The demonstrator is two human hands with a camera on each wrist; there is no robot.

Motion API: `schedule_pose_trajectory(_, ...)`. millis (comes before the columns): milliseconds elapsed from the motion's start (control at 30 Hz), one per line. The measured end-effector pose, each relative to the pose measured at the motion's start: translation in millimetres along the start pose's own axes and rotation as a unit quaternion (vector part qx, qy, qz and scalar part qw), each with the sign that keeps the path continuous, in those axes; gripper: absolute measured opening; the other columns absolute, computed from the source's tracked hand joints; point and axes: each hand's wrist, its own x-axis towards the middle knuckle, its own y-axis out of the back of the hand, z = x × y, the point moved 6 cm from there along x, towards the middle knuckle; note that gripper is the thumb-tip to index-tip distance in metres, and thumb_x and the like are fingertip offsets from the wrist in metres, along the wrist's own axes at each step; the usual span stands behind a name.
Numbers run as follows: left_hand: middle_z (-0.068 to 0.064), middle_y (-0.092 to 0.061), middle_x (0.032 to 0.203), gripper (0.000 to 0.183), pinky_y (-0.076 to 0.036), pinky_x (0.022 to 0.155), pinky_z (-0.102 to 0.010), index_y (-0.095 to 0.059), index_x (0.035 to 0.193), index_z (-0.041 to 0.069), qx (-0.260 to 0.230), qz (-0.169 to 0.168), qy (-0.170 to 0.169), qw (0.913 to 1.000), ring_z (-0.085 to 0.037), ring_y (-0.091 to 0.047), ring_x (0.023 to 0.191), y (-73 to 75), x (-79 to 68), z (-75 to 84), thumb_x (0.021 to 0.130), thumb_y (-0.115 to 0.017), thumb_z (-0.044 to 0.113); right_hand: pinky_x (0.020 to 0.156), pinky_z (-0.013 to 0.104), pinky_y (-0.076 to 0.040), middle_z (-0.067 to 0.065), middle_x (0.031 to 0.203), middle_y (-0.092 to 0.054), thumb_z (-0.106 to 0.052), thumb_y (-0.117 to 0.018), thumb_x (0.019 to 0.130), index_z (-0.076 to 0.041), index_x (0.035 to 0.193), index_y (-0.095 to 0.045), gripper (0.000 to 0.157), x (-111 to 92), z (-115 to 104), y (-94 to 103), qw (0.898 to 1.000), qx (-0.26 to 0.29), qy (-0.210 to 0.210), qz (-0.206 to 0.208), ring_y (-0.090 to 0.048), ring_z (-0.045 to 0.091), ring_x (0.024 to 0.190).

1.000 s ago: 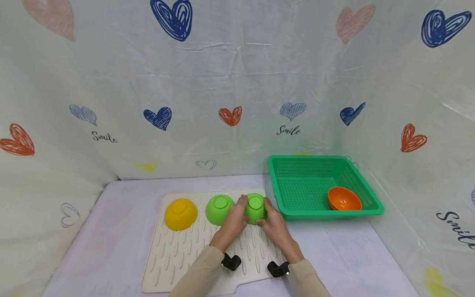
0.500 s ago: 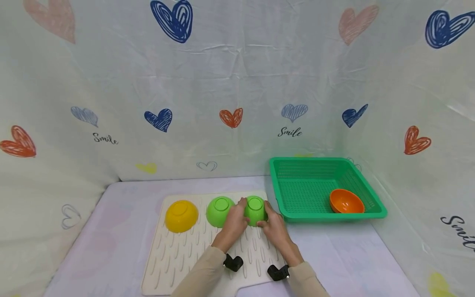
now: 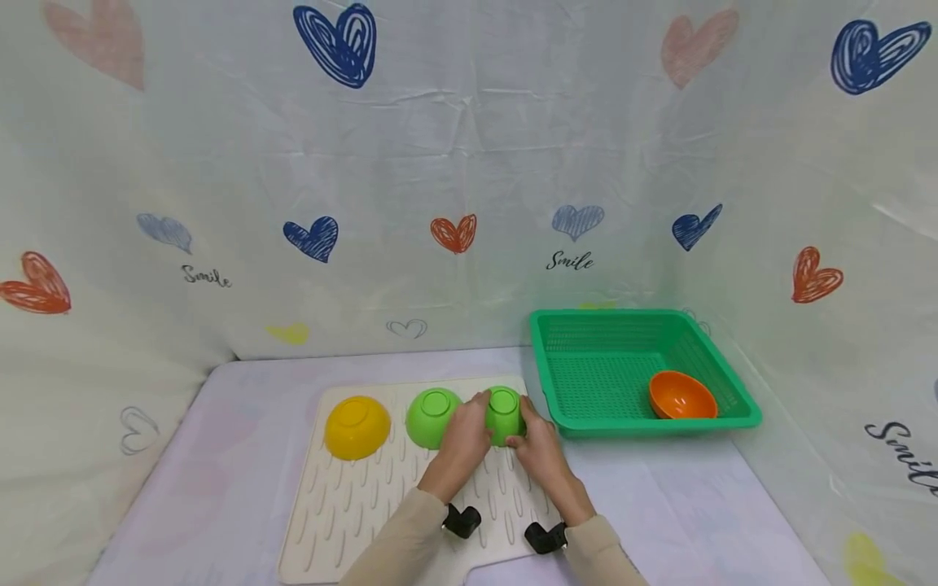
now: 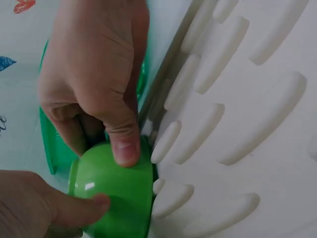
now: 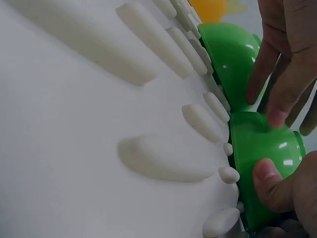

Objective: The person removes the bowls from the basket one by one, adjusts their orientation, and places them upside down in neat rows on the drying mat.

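Observation:
An upside-down small green bowl (image 3: 504,415) stands at the back right of a cream ridged drying mat (image 3: 352,513). My left hand (image 3: 463,439) holds it from the left, its thumb on the bowl's side in the left wrist view. My right hand (image 3: 544,449) grips it from the right, with its thumb (image 5: 270,181) pressed on the near wall and the fingers round the far side. Just left of it sits a larger green bowl (image 3: 431,419), also bottom up and partly behind my left hand. Farther left an upside-down yellow bowl (image 3: 357,429) rests on the mat.
A green perforated basket (image 3: 601,382) stands right of the mat, near the back wall. Inside it, at the front right, lies an orange bowl (image 3: 683,396), opening up. A patterned sheet with hearts (image 3: 469,163) surrounds the table (image 3: 659,513) behind and at both sides.
Both hands stay on the small green bowl, with only a very slight shift of the left hand's fingers. The bowls and basket keep their places; the head view shifts slightly.

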Motion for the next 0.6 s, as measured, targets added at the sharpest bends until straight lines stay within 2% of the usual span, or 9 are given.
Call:
schedule_pose_trajectory(100,-0.023,-0.062,0.141,0.065,-0.054,0.104,-0.046,-0.053,0.144,-0.006,-0.030,-0.009,-0.026,0.9992,-0.039,-0.061,0.129,12.1,-3.5,1.8,0.084,-0.079,-0.004,0.111,0.054,-0.043,0.044,0.150,-0.036,0.005,-0.080,0.081,0.022,0.146,-0.036,0.081,0.0,0.1,-1.6,1.000,0.003,-0.003,-0.005,-0.041,0.049,0.142)
schedule_pose_trajectory(233,-0.019,-0.060,0.145,0.063,-0.051,0.108,-0.046,-0.052,0.147,0.000,-0.041,0.000,-0.059,0.9974,-0.036,-0.058,0.134,40.8,-8.1,3.2,0.090,-0.078,0.009,0.113,0.054,-0.040,0.043,0.153,-0.033,0.004,-0.079,0.083,0.021,0.148,-0.034,0.081,-0.1,1.5,-2.1,1.000,0.012,-0.009,-0.013,-0.037,0.049,0.144)
schedule_pose_trajectory(300,-0.018,-0.060,0.145,0.061,-0.050,0.109,-0.047,-0.053,0.147,0.003,-0.043,0.022,-0.069,0.9964,-0.036,-0.058,0.135,59.1,-10.8,0.8,0.092,-0.077,0.012,0.114,0.054,-0.039,0.042,0.154,-0.032,0.005,-0.078,0.083,0.021,0.148,-0.033,0.081,-0.4,2.1,-1.6,1.000,0.016,-0.012,-0.012,-0.036,0.049,0.145)
schedule_pose_trajectory(400,-0.017,-0.063,0.142,0.056,-0.054,0.104,-0.046,-0.057,0.144,0.003,-0.055,0.073,-0.085,0.9921,-0.035,-0.060,0.131,90.2,-16.8,-8.6,0.092,-0.076,0.012,0.116,0.054,-0.037,0.041,0.155,-0.032,0.005,-0.078,0.083,0.020,0.149,-0.033,0.081,-1.2,3.0,-1.5,1.000,0.020,-0.018,-0.012,-0.035,0.048,0.146)
schedule_pose_trajectory(533,-0.019,-0.067,0.134,0.050,-0.060,0.091,-0.046,-0.061,0.138,-0.001,-0.060,0.150,-0.102,0.9815,-0.037,-0.065,0.123,133.8,-27.7,-32.0,0.090,-0.077,0.006,0.116,0.054,-0.037,0.040,0.156,-0.032,0.005,-0.078,0.084,0.019,0.150,-0.032,0.082,-2.3,3.6,-2.3,0.999,0.021,-0.023,-0.016,-0.035,0.047,0.147)
schedule_pose_trajectory(600,-0.021,-0.067,0.132,0.050,-0.061,0.088,-0.048,-0.062,0.137,-0.002,-0.050,0.177,-0.095,0.9784,-0.039,-0.065,0.121,154.0,-33.9,-47.9,0.090,-0.077,0.004,0.116,0.054,-0.037,0.039,0.156,-0.031,0.004,-0.078,0.084,0.019,0.150,-0.031,0.082,-2.6,3.8,-2.6,0.999,0.021,-0.025,-0.019,-0.034,0.047,0.147)
